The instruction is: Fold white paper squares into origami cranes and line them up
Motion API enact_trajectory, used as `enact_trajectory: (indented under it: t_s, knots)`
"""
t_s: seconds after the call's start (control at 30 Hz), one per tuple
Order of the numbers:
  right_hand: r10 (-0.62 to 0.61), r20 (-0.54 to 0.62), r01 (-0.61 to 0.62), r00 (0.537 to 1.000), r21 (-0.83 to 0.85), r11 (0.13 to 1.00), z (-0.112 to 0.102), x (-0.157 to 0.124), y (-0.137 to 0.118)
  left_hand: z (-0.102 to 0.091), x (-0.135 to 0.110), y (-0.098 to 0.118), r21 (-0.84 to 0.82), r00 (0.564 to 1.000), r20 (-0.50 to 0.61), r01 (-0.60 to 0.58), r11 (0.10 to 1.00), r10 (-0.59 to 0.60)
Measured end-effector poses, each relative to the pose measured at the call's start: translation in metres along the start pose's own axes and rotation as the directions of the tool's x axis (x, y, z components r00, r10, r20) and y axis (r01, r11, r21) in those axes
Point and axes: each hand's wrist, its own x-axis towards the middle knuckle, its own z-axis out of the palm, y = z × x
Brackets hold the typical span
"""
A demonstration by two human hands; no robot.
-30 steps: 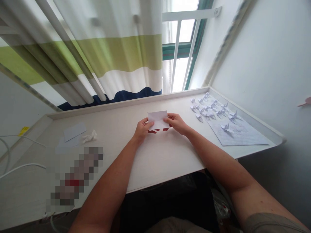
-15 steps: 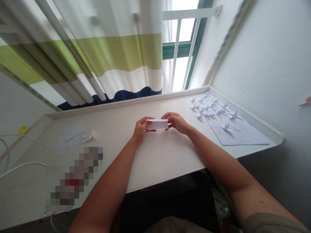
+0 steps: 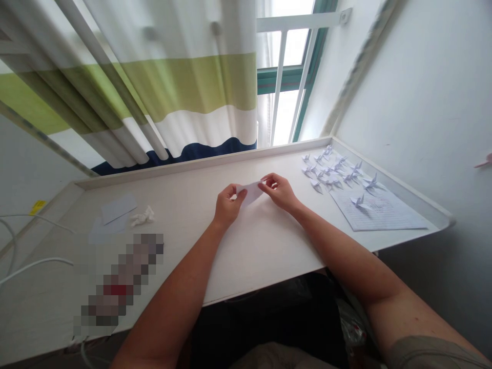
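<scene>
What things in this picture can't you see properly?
All in the head view:
Pixelated patch: the mosaic hides whatever lies there.
Small white paper: its ends and folds are covered by the left hand and the right hand, which pinch it.
Lined sheet: the writing is too small to read.
White cable: it is cut off by the left edge, so its end is unseen.

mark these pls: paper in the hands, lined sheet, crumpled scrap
paper point(image 3: 250, 191), head view, bare middle of its face.
lined sheet point(image 3: 388, 218), head view, bare part near its front edge.
crumpled scrap point(image 3: 142, 216), head view, its centre.
</scene>
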Motion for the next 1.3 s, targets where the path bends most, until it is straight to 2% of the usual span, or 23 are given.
enact_trajectory:
  t_s: [0.07, 0.17, 0.23, 0.3, 0.37, 0.43, 0.53, 0.57, 0.63, 0.7, 0.77, 0.87, 0.97, 1.3]
  knots:
    - [0.029, -0.007, -0.030, 1.000, -0.038, 0.999, -0.002, -0.001, -0.003, -0.001, -0.001, 0.001, 0.140, 0.991, 0.009, -0.131, 0.982, 0.131]
    - [0.136, 0.121, -0.156, 0.983, 0.183, 0.971, -0.003, -0.003, -0.013, -0.003, -0.003, 0.004, 0.256, 0.951, 0.003, -0.299, 0.919, 0.309]
    - [0.165, 0.210, -0.233, 0.964, 0.360, 0.903, -0.002, -0.003, -0.018, -0.004, -0.004, 0.007, 0.305, 0.930, -0.016, -0.346, 0.887, 0.368]
    - [0.193, 0.266, -0.299, 0.944, 0.450, 0.842, -0.001, -0.002, -0.021, -0.005, -0.005, 0.009, 0.336, 0.926, -0.030, -0.346, 0.876, 0.377]
    - [0.217, 0.255, -0.314, 0.942, 0.446, 0.838, 0.000, -0.002, -0.019, -0.005, -0.004, 0.009, 0.316, 0.939, -0.049, -0.308, 0.898, 0.339]
    - [0.216, 0.207, -0.284, 0.954, 0.405, 0.869, 0.000, -0.002, -0.016, -0.005, -0.001, 0.007, 0.221, 0.963, -0.112, -0.215, 0.951, 0.244]
    - [0.195, 0.178, -0.250, 0.965, 0.380, 0.891, 0.000, -0.002, -0.013, -0.005, 0.005, 0.006, -0.040, 0.981, -0.190, 0.034, 0.999, -0.041]
    - [0.188, 0.180, -0.245, 0.966, 0.389, 0.888, -0.001, -0.002, -0.013, -0.005, 0.006, 0.006, -0.127, 0.979, -0.151, 0.119, 0.985, -0.138]
    - [0.179, 0.200, -0.250, 0.963, 0.423, 0.871, -0.002, -0.002, -0.016, -0.006, 0.006, 0.009, -0.234, 0.974, -0.030, 0.210, 0.949, -0.223]
    - [0.176, 0.252, -0.277, 0.952, 0.453, 0.848, -0.004, -0.003, -0.020, -0.007, 0.004, 0.013, -0.302, 0.968, 0.118, 0.249, 0.921, -0.223]
    - [0.172, 0.306, -0.304, 0.936, 0.460, 0.835, -0.004, -0.004, -0.022, -0.006, 0.000, 0.017, -0.353, 0.941, 0.253, 0.306, 0.884, -0.224]
    - [0.162, 0.289, -0.284, 0.944, 0.453, 0.845, -0.003, -0.004, -0.022, -0.005, -0.004, 0.022, -0.377, 0.901, 0.352, 0.385, 0.842, -0.254]
    - [0.154, 0.236, -0.247, 0.959, 0.438, 0.864, -0.002, -0.004, -0.021, -0.003, -0.005, 0.024, -0.398, 0.916, 0.316, 0.364, 0.842, -0.247]
    - [0.204, 0.284, -0.313, 0.937, 0.415, 0.854, -0.002, -0.007, -0.023, -0.002, -0.001, 0.017, -0.361, 0.956, 0.196, 0.277, 0.891, -0.218]
